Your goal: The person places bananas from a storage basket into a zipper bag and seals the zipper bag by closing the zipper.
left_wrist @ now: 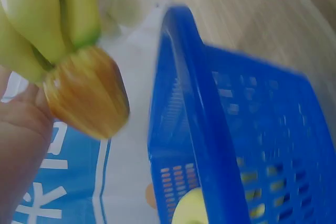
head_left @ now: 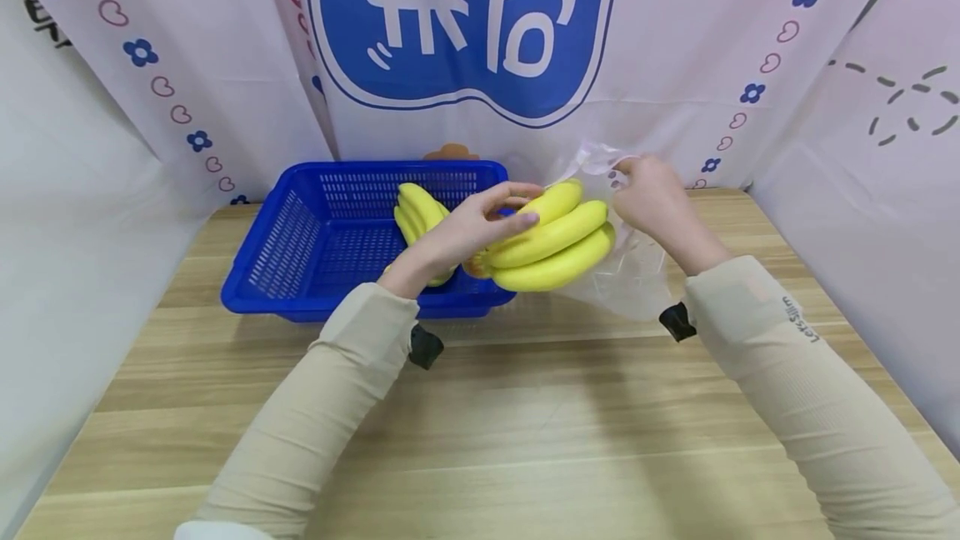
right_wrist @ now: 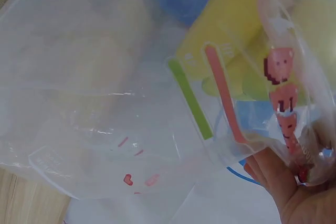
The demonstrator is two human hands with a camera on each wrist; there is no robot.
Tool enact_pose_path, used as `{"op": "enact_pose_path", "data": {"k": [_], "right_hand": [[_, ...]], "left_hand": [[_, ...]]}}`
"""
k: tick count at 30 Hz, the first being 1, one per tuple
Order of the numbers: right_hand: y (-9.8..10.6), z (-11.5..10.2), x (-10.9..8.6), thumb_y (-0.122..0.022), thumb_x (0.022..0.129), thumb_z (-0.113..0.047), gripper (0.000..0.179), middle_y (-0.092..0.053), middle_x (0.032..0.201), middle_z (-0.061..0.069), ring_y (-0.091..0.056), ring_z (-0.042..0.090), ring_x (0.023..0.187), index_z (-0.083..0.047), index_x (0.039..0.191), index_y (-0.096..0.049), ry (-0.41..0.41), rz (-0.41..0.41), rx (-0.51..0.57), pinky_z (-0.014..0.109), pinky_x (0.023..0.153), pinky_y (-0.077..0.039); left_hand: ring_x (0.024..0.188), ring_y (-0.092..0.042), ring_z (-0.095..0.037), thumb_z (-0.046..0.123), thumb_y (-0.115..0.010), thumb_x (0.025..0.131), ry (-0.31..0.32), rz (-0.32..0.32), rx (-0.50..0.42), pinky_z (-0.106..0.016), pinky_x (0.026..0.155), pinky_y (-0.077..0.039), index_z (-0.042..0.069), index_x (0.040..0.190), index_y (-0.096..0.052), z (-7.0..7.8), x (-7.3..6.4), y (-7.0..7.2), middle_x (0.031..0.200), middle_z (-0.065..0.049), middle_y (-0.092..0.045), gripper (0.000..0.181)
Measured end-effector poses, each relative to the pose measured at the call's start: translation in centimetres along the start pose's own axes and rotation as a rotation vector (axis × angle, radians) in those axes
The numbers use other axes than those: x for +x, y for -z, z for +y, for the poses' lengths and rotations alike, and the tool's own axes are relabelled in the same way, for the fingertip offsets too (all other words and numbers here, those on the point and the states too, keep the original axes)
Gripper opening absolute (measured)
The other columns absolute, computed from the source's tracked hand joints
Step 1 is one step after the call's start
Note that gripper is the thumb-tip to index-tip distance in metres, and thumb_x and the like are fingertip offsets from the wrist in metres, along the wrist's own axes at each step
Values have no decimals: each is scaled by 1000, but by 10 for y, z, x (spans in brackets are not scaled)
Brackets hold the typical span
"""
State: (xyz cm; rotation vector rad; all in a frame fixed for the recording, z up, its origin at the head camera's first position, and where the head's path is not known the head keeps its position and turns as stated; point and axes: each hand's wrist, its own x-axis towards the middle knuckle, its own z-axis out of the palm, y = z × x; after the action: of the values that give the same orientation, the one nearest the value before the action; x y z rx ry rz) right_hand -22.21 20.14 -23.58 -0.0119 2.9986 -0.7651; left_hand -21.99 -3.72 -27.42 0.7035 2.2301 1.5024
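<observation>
Sleeve (head_left: 765, 348) reads "Let'sSlim"; left hand (head_left: 476, 225) grips bananas (head_left: 555, 242), right hand (head_left: 651, 197) pinches plastic bag (head_left: 633, 286).

On the person's arms we see a snug beige left sleeve (head_left: 300, 423) and a matching right sleeve (head_left: 795, 390), both creased, with wide cuffs (head_left: 375, 327) that look folded back behind the bare left hand (head_left: 480, 227) and right hand (head_left: 652, 194). We notice small dark lettering (head_left: 802, 320) on the right sleeve, a black piece (head_left: 426, 346) beside each cuff, and white fabric (head_left: 221, 531) at the left sleeve's lower end.
</observation>
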Motion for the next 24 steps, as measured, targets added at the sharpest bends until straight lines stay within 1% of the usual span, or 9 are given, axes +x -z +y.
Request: {"op": "enact_pose_path", "data": {"k": [1, 3, 6, 9, 14, 16, 19, 22, 24], "right_hand": [[0, 1, 0, -42, 81, 1, 58, -44, 140, 31, -54, 31, 82, 10, 139, -40, -8, -8, 7, 42, 85, -50], [1, 2, 1, -41, 78, 3, 63, -43, 142, 31, -48, 23, 66, 10, 140, -38, -19, -19, 17, 33, 69, -49], [4, 5, 1, -42, 76, 3, 65, -44, 140, 30, -41, 15, 54, 10, 140, -37, -38, -30, 39, 25, 52, -41], [6, 5, 1, -44, 76, 2, 64, -49, 135, 30, -41, 14, 53, 10, 139, -39, -41, -18, 57, 22, 49, -40], [4, 3, 1, -47, 76, 0, 62, -50, 135, 29, -51, 23, 73, 9, 137, -42, -52, -18, 97, 25, 61, -47], [3, 1, 1, -47, 76, 1, 63, -48, 137, 28, -53, 29, 86, 9, 138, -42, -53, -29, 115, 31, 71, -50], [2, -1, 1, -46, 76, 1, 63, -46, 140, 28, -52, 36, 105, 8, 138, -41, -47, -43, 129, 42, 88, -50], [2, -2, 1, -44, 76, 2, 63, -43, 142, 28, -48, 39, 115, 8, 139, -40, -52, -54, 152, 48, 97, -47], [3, -2, 1, -43, 77, 2, 63, -42, 143, 28, -46, 41, 119, 9, 139, -39, -52, -50, 158, 50, 100, -44]], "left_hand": [[100, -57, -21, 37, -60, 92, 5, -16, 16, -32, 73, -52, 33, 141, -43, 0, -1, 0, 132, -1, -53, 52], [95, -57, -21, 36, -68, 87, 21, -50, 52, -31, 65, -52, 36, 144, -37, 1, -2, 1, 127, -3, -54, 66], [91, -57, -23, 33, -74, 81, 32, -73, 65, -30, 59, -50, 36, 148, -28, 1, -4, 0, 120, -6, -56, 81], [96, -58, -20, 37, -74, 81, 26, -19, 107, -29, 65, -51, 30, 149, -29, 0, -3, -2, 122, -5, -57, 82], [102, -53, -15, 51, -64, 85, -22, 166, 325, -30, 83, -48, 24, 142, -45, -3, 1, -6, 122, 0, -56, 66], [100, -51, -18, 52, -58, 89, -26, 212, 383, -33, 83, -47, 24, 142, -47, -5, 2, -7, 118, -3, -57, 60], [98, -51, -19, 55, -53, 91, 22, 251, 387, -32, 80, -49, 19, 141, -46, -7, 4, -8, 116, -6, -57, 62], [92, -57, -20, 59, -51, 91, 91, 266, 324, -30, 74, -53, 11, 134, -45, -10, 4, -7, 114, -9, -56, 65], [85, -60, -21, 62, -47, 91, 147, 254, 285, -29, 69, -54, 8, 126, -45, -11, 3, -7, 108, -9, -57, 65]]}}
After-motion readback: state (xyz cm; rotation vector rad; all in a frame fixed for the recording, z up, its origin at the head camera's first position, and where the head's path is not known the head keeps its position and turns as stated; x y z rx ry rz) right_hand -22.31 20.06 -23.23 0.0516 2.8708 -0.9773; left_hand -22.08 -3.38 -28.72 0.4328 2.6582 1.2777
